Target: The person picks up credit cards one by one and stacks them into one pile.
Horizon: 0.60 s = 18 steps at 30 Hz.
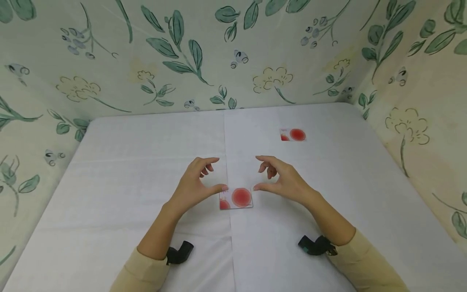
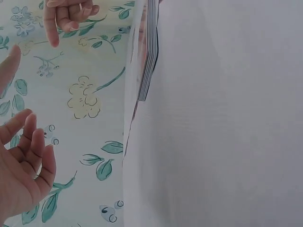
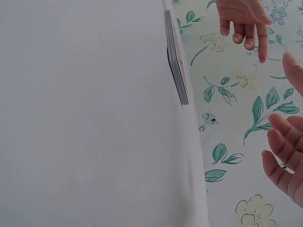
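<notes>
A small stack of cards (image 1: 236,198), white with red circles on top, lies on the white table between the two hands. From the side, the left wrist view shows the layered edges of the stack (image 2: 150,56), and so does the right wrist view (image 3: 176,61). My left hand (image 1: 197,178) is raised left of it, thumb and forefinger spread, the thumb tip overlapping its upper left corner in the head view. On the other side my right hand (image 1: 282,178) mirrors this pose, thumb tip just right of the stack. Neither hand holds anything.
A single card (image 1: 293,135) with the same red circles lies farther back on the right of the table. The white tablecloth (image 1: 109,182) has a crease down its middle. Leaf-patterned cloth (image 1: 204,52) hangs behind and at both sides.
</notes>
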Tool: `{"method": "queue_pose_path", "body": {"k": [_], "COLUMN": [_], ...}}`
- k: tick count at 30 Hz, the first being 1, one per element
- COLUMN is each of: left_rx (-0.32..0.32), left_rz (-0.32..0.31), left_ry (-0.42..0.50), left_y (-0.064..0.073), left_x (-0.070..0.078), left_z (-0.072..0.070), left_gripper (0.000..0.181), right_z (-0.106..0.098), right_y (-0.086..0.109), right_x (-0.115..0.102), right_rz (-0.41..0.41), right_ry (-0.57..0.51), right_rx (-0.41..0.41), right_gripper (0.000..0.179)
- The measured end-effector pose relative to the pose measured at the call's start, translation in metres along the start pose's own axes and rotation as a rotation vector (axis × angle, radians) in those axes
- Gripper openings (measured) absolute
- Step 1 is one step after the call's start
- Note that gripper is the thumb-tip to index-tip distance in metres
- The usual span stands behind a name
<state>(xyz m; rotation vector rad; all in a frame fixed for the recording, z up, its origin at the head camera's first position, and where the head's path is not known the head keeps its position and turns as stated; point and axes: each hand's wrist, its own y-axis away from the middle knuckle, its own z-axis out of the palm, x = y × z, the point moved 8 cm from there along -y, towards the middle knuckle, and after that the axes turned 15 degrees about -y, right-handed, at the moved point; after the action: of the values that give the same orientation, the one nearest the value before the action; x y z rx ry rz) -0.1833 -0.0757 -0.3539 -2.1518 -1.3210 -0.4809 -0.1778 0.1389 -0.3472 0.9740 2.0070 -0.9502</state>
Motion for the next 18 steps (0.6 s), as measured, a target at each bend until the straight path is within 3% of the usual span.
{"method": "queue_pose_path", "body": {"k": [7, 18], "left_rx": [0.013, 0.058], "left_rz": [0.001, 0.072], "left_ry": [-0.013, -0.069], "left_y": [-0.009, -0.026], "left_x": [0.006, 0.026], "left_z": [-0.005, -0.018], "left_gripper": [0.075, 0.075], "right_z": [-0.009, -0.025], "right_y": [-0.004, -0.005], "right_x": [-0.007, -0.014], "right_rz": [-0.047, -0.114], "right_ry": [0.056, 0.132], "right_rx": [0.028, 0.068], "right_gripper": [0.08, 0.079]}}
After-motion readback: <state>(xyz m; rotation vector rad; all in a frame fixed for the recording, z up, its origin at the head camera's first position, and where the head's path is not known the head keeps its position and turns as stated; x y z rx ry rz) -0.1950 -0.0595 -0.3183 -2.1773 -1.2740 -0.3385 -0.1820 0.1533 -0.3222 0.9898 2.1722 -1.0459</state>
